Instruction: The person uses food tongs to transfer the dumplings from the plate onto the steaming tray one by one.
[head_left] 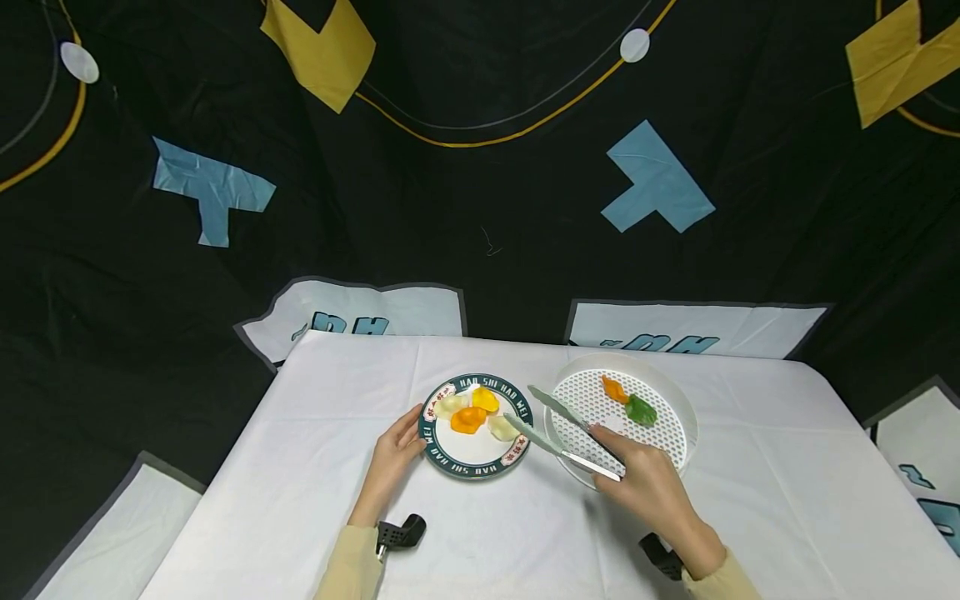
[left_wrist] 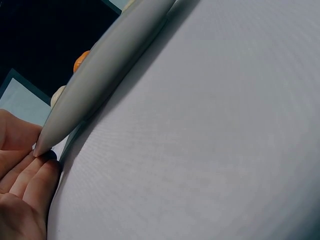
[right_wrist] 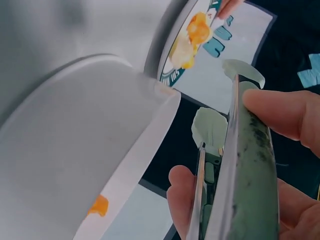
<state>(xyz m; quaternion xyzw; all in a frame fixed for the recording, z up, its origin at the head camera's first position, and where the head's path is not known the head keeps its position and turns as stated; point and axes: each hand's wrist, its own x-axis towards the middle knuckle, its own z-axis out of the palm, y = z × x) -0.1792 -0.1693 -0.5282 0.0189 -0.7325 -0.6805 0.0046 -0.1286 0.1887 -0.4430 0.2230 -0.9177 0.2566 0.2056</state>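
At the left rim of a round plate (head_left: 474, 454) with a dark green patterned border, my left hand (head_left: 393, 458) pinches the edge between thumb and fingers. On the plate lie a yellow piece (head_left: 486, 399), an orange piece (head_left: 468, 420) and two pale pieces (head_left: 451, 406). My right hand (head_left: 648, 483) grips pale green and metal tongs (head_left: 536, 435), their arms spread with nothing between them. One tong tip overlaps the plate's right side beside a pale piece; the other points toward the white perforated basket (head_left: 688, 425). Inside that basket are an orange piece (head_left: 613, 389) and a green piece (head_left: 641, 410).
A white cloth (head_left: 765, 467) covers the table. The basket stands right of the plate, its rim close by. Behind the table hangs a black backdrop (head_left: 480, 225) with blue and yellow shapes. Black wrist cameras (head_left: 405, 532) sit on both wrists.
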